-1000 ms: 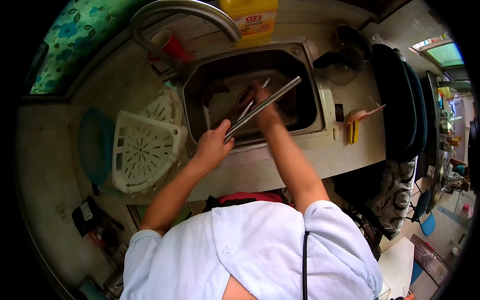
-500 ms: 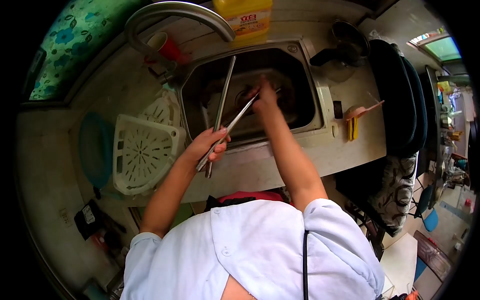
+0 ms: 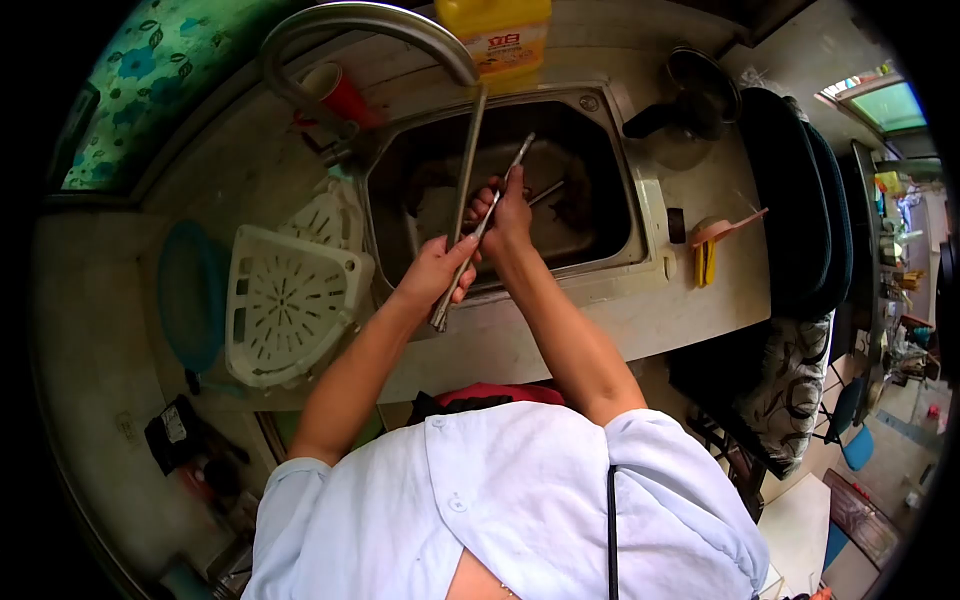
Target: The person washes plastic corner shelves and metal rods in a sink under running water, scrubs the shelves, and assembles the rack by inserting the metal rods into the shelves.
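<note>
My left hand point(image 3: 437, 272) is closed round the lower part of several long, slim metal sticks that look like chopsticks point(image 3: 468, 165). One slants up toward the faucet tip; another leans to the right. My right hand point(image 3: 510, 217) is wrapped round that right-leaning chopstick point(image 3: 524, 150), with the thumb along it and the tip sticking out above. Both hands are close together over the near part of the steel sink point(image 3: 640, 225). Another thin metal stick point(image 3: 548, 193) shows in the basin behind my right hand. The dark basin floor is hard to make out.
A curved faucet point(image 3: 370, 12) arches over the sink's back left. Behind stand a yellow detergent jug point(image 3: 510, 45) and a red cup point(image 3: 345, 98). White plastic racks point(image 3: 290, 300) lie left. Rightward are a dark pan point(image 3: 700, 95) and a pink strainer-like item point(image 3: 710, 231).
My right hand has come up and left from inside the basin and now grips the chopstick closer to my left hand. My left hand has moved slightly up and right; the chopsticks stand steeper.
</note>
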`<state>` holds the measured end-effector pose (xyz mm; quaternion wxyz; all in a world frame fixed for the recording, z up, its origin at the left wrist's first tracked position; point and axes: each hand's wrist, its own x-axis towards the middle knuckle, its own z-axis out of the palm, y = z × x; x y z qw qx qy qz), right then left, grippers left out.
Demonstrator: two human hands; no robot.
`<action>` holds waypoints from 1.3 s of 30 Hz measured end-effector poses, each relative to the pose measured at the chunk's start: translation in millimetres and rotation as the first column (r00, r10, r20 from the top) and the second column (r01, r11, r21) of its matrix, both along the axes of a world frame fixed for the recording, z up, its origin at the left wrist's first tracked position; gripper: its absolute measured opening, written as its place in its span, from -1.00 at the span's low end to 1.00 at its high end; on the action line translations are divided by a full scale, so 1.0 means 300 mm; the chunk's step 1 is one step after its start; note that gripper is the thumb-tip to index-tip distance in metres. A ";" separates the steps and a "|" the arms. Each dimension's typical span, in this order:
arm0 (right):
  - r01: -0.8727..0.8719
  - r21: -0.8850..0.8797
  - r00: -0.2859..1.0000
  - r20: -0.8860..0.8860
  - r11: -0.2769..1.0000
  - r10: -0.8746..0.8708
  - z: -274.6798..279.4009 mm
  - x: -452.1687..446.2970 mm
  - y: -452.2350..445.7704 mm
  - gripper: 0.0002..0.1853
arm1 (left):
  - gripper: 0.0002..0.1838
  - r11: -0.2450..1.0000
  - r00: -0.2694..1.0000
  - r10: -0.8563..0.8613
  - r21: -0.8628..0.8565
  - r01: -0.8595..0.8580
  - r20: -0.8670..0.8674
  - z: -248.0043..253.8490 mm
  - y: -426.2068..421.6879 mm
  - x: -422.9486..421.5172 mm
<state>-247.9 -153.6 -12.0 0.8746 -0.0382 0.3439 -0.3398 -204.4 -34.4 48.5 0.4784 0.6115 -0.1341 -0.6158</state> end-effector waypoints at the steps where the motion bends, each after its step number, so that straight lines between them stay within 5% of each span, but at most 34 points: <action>1: -0.006 -0.002 1.000 0.001 1.000 0.006 -0.015 -0.009 0.010 -0.58 | -0.68 1.000 1.000 0.006 -0.002 -0.006 0.001 -0.008 -0.004 0.000; 5: -0.110 -0.002 0.990 -0.091 0.994 0.109 -0.022 -0.033 0.008 -0.71 | -0.67 0.995 0.989 -0.062 0.092 0.050 0.137 -0.075 0.001 -0.010; 7: -0.287 -0.362 0.922 -0.356 0.887 0.153 0.003 -0.042 -0.035 -0.73 | -0.65 1.000 0.889 -0.011 0.008 0.008 0.459 -0.106 0.002 -0.008; 8: -0.385 -0.566 0.890 -0.436 0.729 0.131 -0.017 -0.056 -0.076 -0.74 | -0.66 0.993 0.840 -0.004 0.100 -0.059 0.542 -0.089 0.000 0.029; 10: -0.498 -0.621 0.833 -0.537 0.605 0.135 0.012 -0.094 -0.124 -0.74 | -0.75 0.969 0.815 0.225 -0.033 -0.246 0.535 -0.076 0.000 0.118; 12: -0.690 -0.624 0.711 -0.680 0.366 0.181 0.024 -0.114 -0.132 -0.77 | -0.77 0.970 0.886 0.236 -0.042 -0.239 0.399 -0.006 -0.003 0.206; 13: -0.689 -0.627 0.713 -0.676 0.363 0.185 0.025 -0.110 -0.119 -0.77 | -0.77 0.969 0.883 0.240 -0.043 -0.244 0.403 0.012 -0.009 0.240; 15: -0.665 -0.690 0.721 -0.493 0.286 0.487 0.027 -0.111 -0.085 -0.82 | -0.67 0.983 0.981 0.183 -0.006 -0.184 -0.068 0.037 -0.017 0.294; 16: -0.663 -0.639 0.680 -0.732 -0.389 0.042 0.116 -0.129 -0.076 -0.85 | -0.61 0.996 0.988 0.050 -0.070 -0.061 -0.146 0.041 -0.019 0.308; 17: -0.662 -0.641 0.682 -0.730 -0.389 0.042 0.118 -0.126 -0.073 -0.85 | -0.61 0.996 0.988 0.050 -0.070 -0.061 -0.143 0.045 -0.016 0.305; 19: -0.478 -0.515 0.818 -0.556 -0.711 -0.147 0.121 -0.119 -0.066 -0.78 | -0.68 0.921 0.938 -0.344 0.185 0.344 -0.032 0.071 -0.012 0.276; 23: -0.478 -0.438 0.835 -0.495 -0.761 -0.240 0.018 -0.111 -0.080 -0.69 | -0.76 0.931 0.931 -0.352 0.072 0.359 -0.096 0.022 0.031 0.231; 25: -0.545 -0.457 0.776 -0.592 -0.703 -0.217 -0.009 -0.150 -0.101 -0.63 | -0.78 0.977 0.987 -0.137 0.152 0.149 -0.087 -0.003 0.045 0.219; 27: -0.686 -0.645 0.724 -0.561 -0.337 -0.402 -0.053 -0.172 -0.096 -0.57 | -0.77 0.987 0.993 -0.077 0.132 0.087 -0.085 -0.021 0.058 0.204; 28: -0.635 -0.767 0.740 -0.573 -0.088 -0.352 -0.061 -0.185 -0.072 -0.53 | -0.76 0.993 0.996 -0.018 0.113 0.028 -0.087 -0.029 0.063 0.190; 29: -0.637 -0.766 0.739 -0.575 -0.088 -0.350 -0.073 -0.178 -0.057 -0.53 | -0.76 0.993 0.996 -0.016 0.115 0.027 -0.090 -0.038 0.061 0.172; 31: -0.413 -0.678 0.867 -0.498 0.608 0.033 -0.137 -0.144 -0.012 -0.67 | -0.73 0.987 0.996 0.068 0.148 -0.059 -0.058 -0.056 0.033 0.118; 32: -0.379 -0.563 0.878 -0.470 0.735 0.092 -0.202 -0.121 0.030 -0.81 | -0.77 0.983 0.996 0.083 0.163 -0.086 0.025 -0.043 0.011 0.076; 33: -0.376 -0.563 0.876 -0.475 0.736 0.084 -0.163 -0.093 0.065 -0.81 | -0.77 0.984 0.997 0.075 0.160 -0.078 0.019 -0.057 0.002 0.050; 35: -0.272 0.019 0.954 -0.122 0.962 0.272 -0.048 -0.060 0.115 -0.87 | -0.79 0.987 0.942 -0.140 0.122 0.107 0.307 -0.090 0.000 0.001; 39: -0.063 0.213 0.976 -0.189 0.975 0.104 -0.238 0.016 -0.050 -0.87 | -0.77 0.962 0.779 -0.270 0.194 0.192 0.566 -0.065 0.040 -0.033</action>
